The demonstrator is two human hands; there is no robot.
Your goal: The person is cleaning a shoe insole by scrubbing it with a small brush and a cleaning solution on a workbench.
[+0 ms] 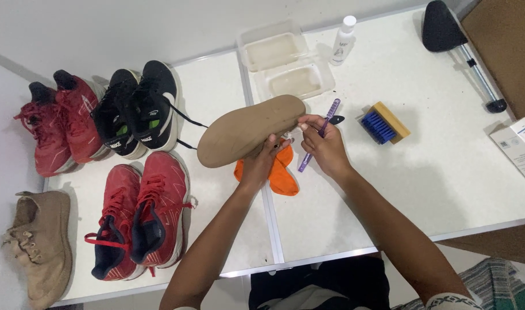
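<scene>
At the far left of the frame a tan shoe (37,247) lies on its side at the edge of the white tabletop (446,172), below a pair of dark red trainers (58,126). To their right stand a pair of black trainers (139,109) and, beneath them, a pair of red trainers with dark lining (139,215). At centre frame the left hand (261,163) is closed around the lower edge of a tan shoe sole (248,129), turned underside up and held above an orange cloth (282,172). Just right of it, the right hand (325,146) grips a purple toothbrush (320,135), its head meeting the sole's toe end. The step in hand looks like scrubbing the sole; the next move appears to call for a steady hold and short strokes along its rim. Behind, in the upper centre, sit two clear plastic tubs (285,60) and a white spray bottle (343,40). Farther right lie a wooden brush with blue bristles (384,122), a black shoe form on a metal stand (455,40), and a white box (521,149) at the right edge.
</scene>
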